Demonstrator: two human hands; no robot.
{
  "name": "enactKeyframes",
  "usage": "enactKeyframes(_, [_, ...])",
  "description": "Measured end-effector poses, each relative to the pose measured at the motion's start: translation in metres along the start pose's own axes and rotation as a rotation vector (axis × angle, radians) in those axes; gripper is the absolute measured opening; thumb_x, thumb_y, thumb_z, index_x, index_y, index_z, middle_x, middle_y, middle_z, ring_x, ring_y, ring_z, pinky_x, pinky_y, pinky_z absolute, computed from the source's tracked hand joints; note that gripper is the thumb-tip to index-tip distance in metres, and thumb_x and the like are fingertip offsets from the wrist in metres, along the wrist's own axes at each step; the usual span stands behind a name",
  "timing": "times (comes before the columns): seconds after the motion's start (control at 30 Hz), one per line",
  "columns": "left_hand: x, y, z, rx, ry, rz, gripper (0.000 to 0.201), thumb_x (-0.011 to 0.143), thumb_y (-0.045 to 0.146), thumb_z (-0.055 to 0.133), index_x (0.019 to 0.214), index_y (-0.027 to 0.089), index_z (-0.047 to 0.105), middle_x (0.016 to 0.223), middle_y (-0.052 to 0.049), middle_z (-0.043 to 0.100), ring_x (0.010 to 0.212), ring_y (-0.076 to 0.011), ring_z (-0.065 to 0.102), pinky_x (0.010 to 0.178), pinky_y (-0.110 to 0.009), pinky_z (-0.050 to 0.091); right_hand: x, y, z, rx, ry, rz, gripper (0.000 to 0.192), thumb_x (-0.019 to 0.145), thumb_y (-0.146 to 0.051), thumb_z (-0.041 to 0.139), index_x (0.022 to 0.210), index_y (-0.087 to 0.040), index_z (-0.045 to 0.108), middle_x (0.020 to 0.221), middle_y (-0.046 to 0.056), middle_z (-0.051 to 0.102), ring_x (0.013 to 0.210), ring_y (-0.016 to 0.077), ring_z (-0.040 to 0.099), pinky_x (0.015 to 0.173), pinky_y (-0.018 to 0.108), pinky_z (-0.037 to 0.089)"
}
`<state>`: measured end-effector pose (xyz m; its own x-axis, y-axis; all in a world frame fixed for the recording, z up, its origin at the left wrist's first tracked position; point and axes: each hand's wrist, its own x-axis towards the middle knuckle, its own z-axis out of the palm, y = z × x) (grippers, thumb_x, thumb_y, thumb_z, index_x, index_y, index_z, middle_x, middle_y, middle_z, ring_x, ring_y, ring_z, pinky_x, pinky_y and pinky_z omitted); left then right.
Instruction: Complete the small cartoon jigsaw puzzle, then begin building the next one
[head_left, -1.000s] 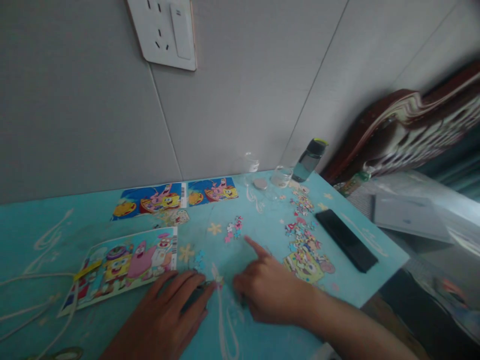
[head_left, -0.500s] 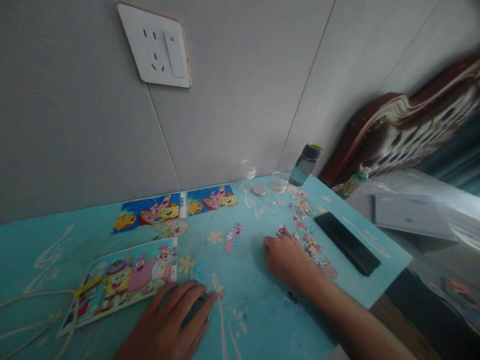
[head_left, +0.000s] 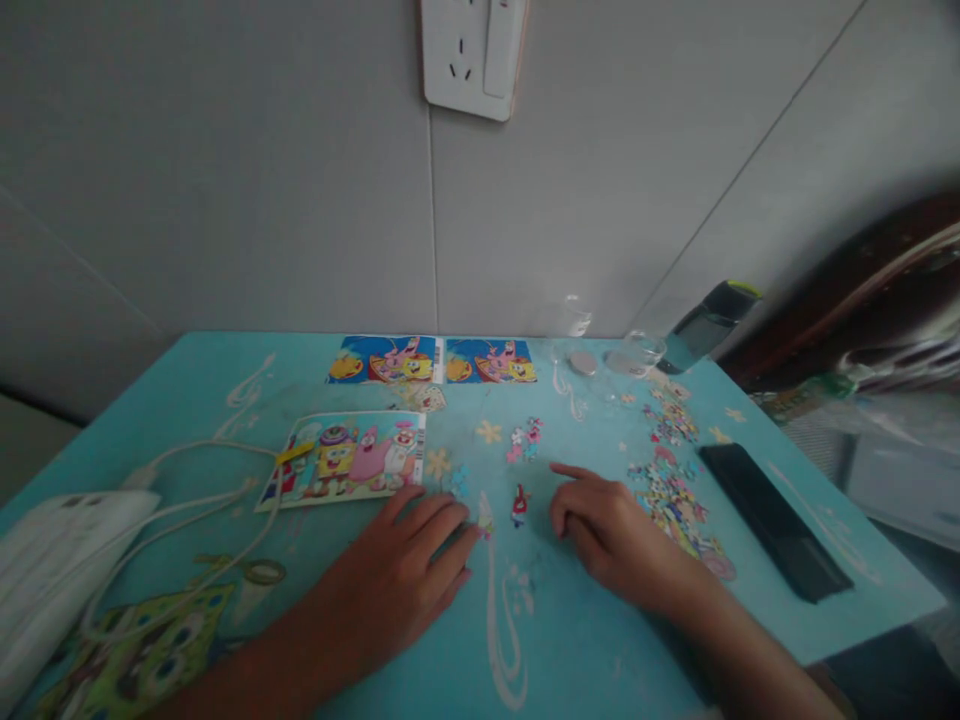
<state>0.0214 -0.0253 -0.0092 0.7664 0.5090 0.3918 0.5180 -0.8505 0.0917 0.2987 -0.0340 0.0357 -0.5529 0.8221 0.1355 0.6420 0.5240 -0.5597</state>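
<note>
My left hand [head_left: 412, 560] lies on the light-blue table with its fingers spread, holding nothing I can see. By its fingertips is a small pink and pale jigsaw piece [head_left: 485, 522]. My right hand [head_left: 611, 525] rests to the right, index finger stretched out and the other fingers curled, with nothing visible in it. Between the hands lies a red jigsaw piece [head_left: 520, 503], apart from both. A small group of pink and blue pieces [head_left: 525, 440] is beyond them. Light-blue pieces [head_left: 460, 482] lie ahead of my left fingers.
A picture card [head_left: 360, 460] lies at left, two more [head_left: 491, 362] by the wall. White cables [head_left: 217, 445] run to a white box [head_left: 60, 560]. Loose jigsaw pieces [head_left: 671, 490], a black case [head_left: 772, 520], clear cups [head_left: 645, 350] and a bottle [head_left: 709, 325] are right.
The view has turned left. My right hand has come from beside the loose pieces toward my left hand; the piece at its fingertips is no longer there, and a red piece shows between the hands.
</note>
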Motion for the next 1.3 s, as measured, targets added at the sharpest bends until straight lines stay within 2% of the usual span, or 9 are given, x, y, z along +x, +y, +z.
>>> enactKeyframes(0.1, [-0.001,0.000,0.000,-0.021,-0.017,-0.011,0.022,0.096,0.021,0.054,0.115,0.019,0.064,0.112,-0.006,0.066,0.108,-0.0249,0.059,0.103,-0.050,0.037,0.003,0.007,0.002,-0.032,0.056,0.020,0.025,0.089,-0.004,0.048,0.097,-0.019,0.066,0.096,0.005,0.067,0.096,0.0185,0.062,0.098,0.038,0.048])
enactKeyframes(0.2, [-0.004,0.000,0.001,-0.026,-0.028,-0.012,0.021,0.096,0.021,0.054,0.114,0.019,0.064,0.113,-0.006,0.066,0.110,-0.0251,0.058,0.105,-0.051,0.035,0.007,0.009,0.007,-0.077,0.066,-0.021,0.027,0.095,-0.012,0.053,0.115,-0.021,0.068,0.115,0.009,0.067,0.107,0.0205,0.061,0.098,0.038,0.047])
enactKeyframes(0.37, [-0.004,0.001,0.002,-0.030,-0.027,-0.004,0.020,0.098,0.021,0.052,0.114,0.019,0.063,0.111,-0.006,0.066,0.110,-0.0241,0.057,0.104,-0.050,0.036,0.013,0.009,0.015,-0.113,0.028,-0.070,0.033,0.096,-0.016,0.056,0.128,-0.023,0.065,0.117,0.009,0.070,0.110,0.0213,0.062,0.100,0.041,0.046])
enactKeyframes(0.57, [-0.001,0.001,0.001,-0.018,-0.018,0.008,0.025,0.098,0.022,0.053,0.121,0.019,0.061,0.111,-0.006,0.067,0.108,-0.0234,0.058,0.104,-0.049,0.038,0.013,0.013,0.020,-0.122,0.050,-0.029,0.027,0.097,-0.020,0.057,0.122,-0.023,0.069,0.107,0.008,0.071,0.101,0.0210,0.063,0.092,0.039,0.048])
enactKeyframes(0.8, [-0.001,0.002,0.003,-0.015,-0.002,0.011,0.028,0.098,0.021,0.053,0.125,0.018,0.060,0.114,-0.006,0.066,0.110,-0.0242,0.058,0.104,-0.050,0.038,0.012,0.024,0.027,-0.027,0.090,0.033,0.025,0.096,-0.023,0.061,0.119,-0.022,0.070,0.106,0.009,0.069,0.101,0.0209,0.062,0.092,0.038,0.050])
enactKeyframes(1.0, [0.001,0.004,0.000,-0.064,-0.022,-0.023,0.034,0.097,0.022,0.053,0.131,0.017,0.056,0.116,-0.008,0.065,0.112,-0.0249,0.058,0.106,-0.050,0.038,0.012,0.014,0.024,0.141,0.006,0.065,0.023,0.097,-0.017,0.056,0.115,-0.022,0.070,0.102,0.006,0.065,0.093,0.0159,0.063,0.086,0.030,0.052])
enactKeyframes(1.17, [0.002,0.005,-0.003,-0.121,-0.011,-0.074,0.037,0.099,0.025,0.051,0.134,0.016,0.053,0.116,-0.009,0.064,0.113,-0.0258,0.056,0.105,-0.050,0.038,0.014,0.004,0.029,0.216,0.007,0.023,0.021,0.095,-0.010,0.055,0.105,-0.021,0.071,0.099,0.005,0.062,0.091,0.0145,0.061,0.084,0.027,0.050])
enactKeyframes(1.23, [0.002,0.006,-0.003,-0.148,0.003,-0.103,0.032,0.099,0.027,0.051,0.130,0.017,0.056,0.112,-0.008,0.065,0.110,-0.0250,0.057,0.104,-0.049,0.038,0.015,-0.002,0.033,0.263,0.000,-0.002,0.021,0.094,-0.008,0.056,0.103,-0.021,0.070,0.099,0.004,0.062,0.092,0.0145,0.061,0.083,0.027,0.050])
enactKeyframes(1.3, [0.001,0.006,-0.004,-0.179,0.011,-0.131,0.022,0.100,0.027,0.051,0.117,0.019,0.062,0.104,-0.006,0.066,0.103,-0.0237,0.057,0.100,-0.047,0.040,0.016,-0.010,0.039,0.331,0.005,-0.040,0.019,0.093,-0.008,0.058,0.099,-0.021,0.070,0.098,0.004,0.063,0.091,0.0142,0.062,0.082,0.026,0.050])
